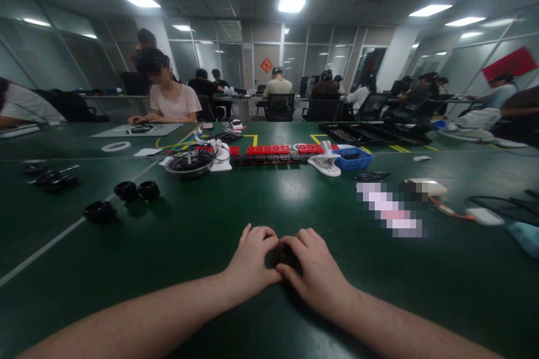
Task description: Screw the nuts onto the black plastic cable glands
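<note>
As two bare hands meet low over the near centre of a green table (202, 207), the left hand (255, 255) rests bent fingertips at the edge of a small black piece (288, 255) — whether they pinch it, one cannot tell — and the right hand (314, 266) curls thumb and fingers around it. The step in hand appears to be close two-handed handling; the next move likely calls for a steady hold. Across the surface from the left sit three round black pieces (100, 211), a metal bowl (197, 173) with dark cable, red strips (268, 149), a white clip (325, 165), a blue tray (356, 163) and, at right, a white box (484, 216). Beyond, a co-worker in a pink top (174, 101) works at far left, others sit farther back, and a red banner (509, 64) hangs at far right.
</note>
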The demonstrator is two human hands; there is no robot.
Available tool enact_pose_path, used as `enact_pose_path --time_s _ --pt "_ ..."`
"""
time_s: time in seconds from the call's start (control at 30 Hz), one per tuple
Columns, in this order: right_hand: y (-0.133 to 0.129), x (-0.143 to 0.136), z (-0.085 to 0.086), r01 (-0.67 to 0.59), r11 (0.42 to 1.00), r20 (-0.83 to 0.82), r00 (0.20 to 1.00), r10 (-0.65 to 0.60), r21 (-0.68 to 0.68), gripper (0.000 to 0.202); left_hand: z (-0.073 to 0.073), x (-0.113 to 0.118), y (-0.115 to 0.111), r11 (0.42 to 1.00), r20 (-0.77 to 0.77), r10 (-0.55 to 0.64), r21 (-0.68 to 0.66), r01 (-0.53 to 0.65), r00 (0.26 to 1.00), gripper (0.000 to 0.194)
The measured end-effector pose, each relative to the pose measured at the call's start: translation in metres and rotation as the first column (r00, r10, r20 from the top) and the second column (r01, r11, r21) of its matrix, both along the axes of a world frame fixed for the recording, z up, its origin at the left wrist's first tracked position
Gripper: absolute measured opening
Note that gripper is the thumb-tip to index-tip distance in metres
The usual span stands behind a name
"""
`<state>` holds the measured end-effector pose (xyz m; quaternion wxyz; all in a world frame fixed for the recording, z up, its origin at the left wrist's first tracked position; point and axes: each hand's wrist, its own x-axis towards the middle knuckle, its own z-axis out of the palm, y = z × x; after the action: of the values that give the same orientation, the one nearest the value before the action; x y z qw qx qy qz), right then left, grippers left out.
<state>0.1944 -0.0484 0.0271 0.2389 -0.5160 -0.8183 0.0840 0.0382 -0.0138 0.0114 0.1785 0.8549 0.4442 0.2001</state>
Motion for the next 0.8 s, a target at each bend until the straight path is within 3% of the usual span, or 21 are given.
enact_pose_path --time_s 0.4,0.8 --pt "0.0004 0.0013 0.0003 0.008 0.999 -0.023 1.0 -0.007 0.049 0.031 0.0009 -0.0003 0.0004 1.0 0.012 -0.002 0.003 0.002 1.0 0.023" --pt "-0.0008 0.0038 0.0046 -0.028 0.999 -0.003 1.0 0.028 -0.025 0.024 0.0003 0.0008 0.0003 1.0 0.009 0.009 0.005 -0.009 1.0 0.028"
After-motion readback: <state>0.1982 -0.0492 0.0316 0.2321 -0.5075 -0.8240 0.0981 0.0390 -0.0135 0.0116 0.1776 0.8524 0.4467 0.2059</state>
